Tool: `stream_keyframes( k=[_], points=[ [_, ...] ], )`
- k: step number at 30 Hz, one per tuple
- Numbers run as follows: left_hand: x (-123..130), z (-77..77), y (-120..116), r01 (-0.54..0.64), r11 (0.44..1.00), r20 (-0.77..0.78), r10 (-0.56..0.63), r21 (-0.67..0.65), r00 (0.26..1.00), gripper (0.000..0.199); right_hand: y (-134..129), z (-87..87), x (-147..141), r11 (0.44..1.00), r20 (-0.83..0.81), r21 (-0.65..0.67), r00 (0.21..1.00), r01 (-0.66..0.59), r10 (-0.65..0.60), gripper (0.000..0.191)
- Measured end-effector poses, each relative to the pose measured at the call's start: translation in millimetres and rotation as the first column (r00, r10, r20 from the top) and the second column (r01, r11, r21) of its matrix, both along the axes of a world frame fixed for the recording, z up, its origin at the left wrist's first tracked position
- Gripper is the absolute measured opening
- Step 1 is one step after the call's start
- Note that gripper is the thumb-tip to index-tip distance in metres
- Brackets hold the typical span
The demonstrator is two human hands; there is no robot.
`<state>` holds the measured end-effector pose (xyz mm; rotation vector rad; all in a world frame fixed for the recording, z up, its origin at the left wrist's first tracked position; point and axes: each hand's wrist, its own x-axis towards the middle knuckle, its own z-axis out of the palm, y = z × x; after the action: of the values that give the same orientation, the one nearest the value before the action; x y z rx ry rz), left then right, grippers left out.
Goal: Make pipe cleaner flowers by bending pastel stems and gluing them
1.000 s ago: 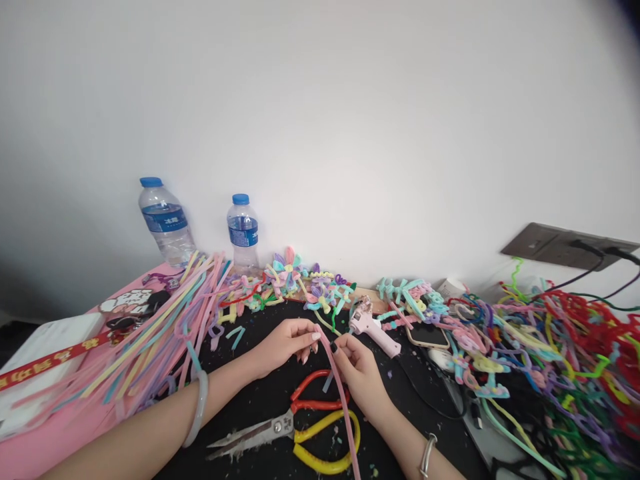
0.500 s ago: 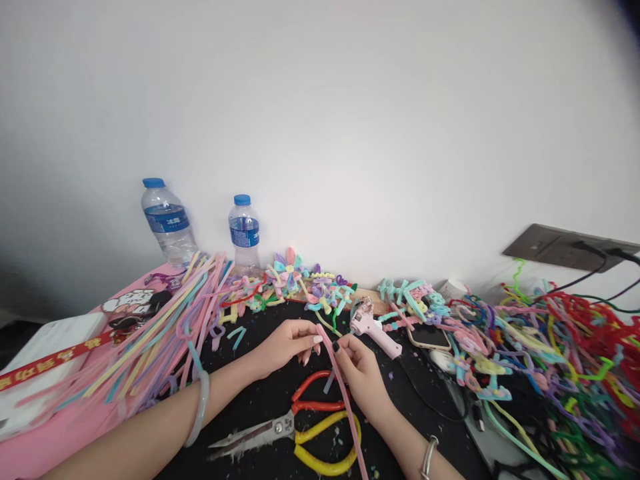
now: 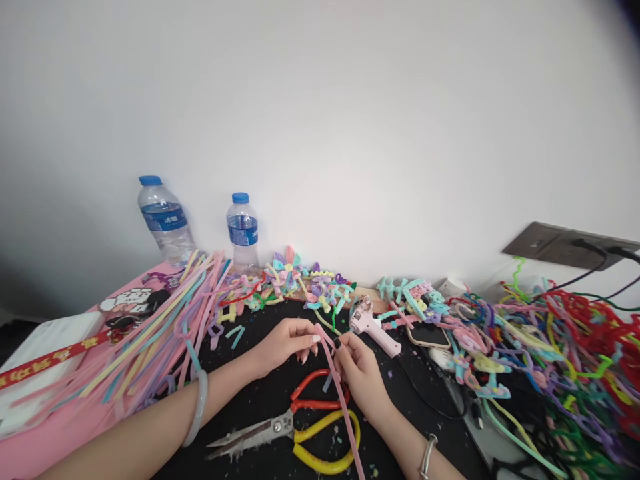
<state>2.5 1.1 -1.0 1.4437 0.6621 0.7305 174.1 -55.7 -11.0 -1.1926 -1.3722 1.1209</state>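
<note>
A long pink pipe cleaner [image 3: 342, 400] bends over at its top and hangs down toward the front edge. My left hand [image 3: 295, 340] pinches it near the bend between thumb and fingers. Close by on the right, my right hand [image 3: 357, 367] has its thumb and forefinger closed on the short end of the same pipe cleaner. Below both hands lie scissors [image 3: 280, 425] with one red and one yellow handle, blades pointing left. The hanging strand crosses over the handles. Fuzz clings to the blades.
A pink glue gun [image 3: 375, 333] and a phone [image 3: 429, 336] lie behind my right hand. Loose pipe cleaners [image 3: 165, 327] fan out at left, with a tangled heap [image 3: 575, 367] at right. Two water bottles [image 3: 243, 233] stand by the wall, near finished flowers [image 3: 289, 267].
Both hands keep their pinch on the pink pipe cleaner, almost in the same place. The whole view has shifted very slightly.
</note>
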Motion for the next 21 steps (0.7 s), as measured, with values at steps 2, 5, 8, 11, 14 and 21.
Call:
stream_keyframes(
  k=[2,5,8,11,14,21],
  points=[
    [-0.2,-0.7,0.3,0.0,1.0,-0.011,0.0,-0.006,1.0,0.021,-0.1,0.3,0.6,0.999,0.004,0.027,0.999,0.039,-0.039,0.026],
    [-0.5,-0.3,0.2,0.031,0.999,-0.026,-0.032,-0.026,0.999,0.02,0.1,1.0,3.0,0.992,0.021,0.061,0.993,0.114,-0.115,0.029],
    [-0.6,1.4,-0.6,0.099,0.995,-0.071,-0.1,-0.029,0.992,0.02,0.5,2.1,5.7,0.978,0.063,0.098,0.98,0.183,-0.19,0.03],
    [-0.6,2.5,-1.5,0.155,0.988,-0.12,-0.155,-0.015,0.981,0.02,0.6,3.4,6.9,0.968,0.087,0.119,0.969,0.219,-0.23,0.031],
    [-0.4,1.7,-1.7,0.137,0.99,-0.117,-0.138,-0.009,0.984,0.021,0.8,3.9,7.1,0.968,0.098,0.126,0.969,0.216,-0.229,0.031],
    [0.0,-0.5,-0.7,0.081,0.996,-0.04,-0.083,-0.032,0.996,0.023,2.1,3.0,8.8,0.951,0.104,0.157,0.953,0.268,-0.285,0.03]
  ],
)
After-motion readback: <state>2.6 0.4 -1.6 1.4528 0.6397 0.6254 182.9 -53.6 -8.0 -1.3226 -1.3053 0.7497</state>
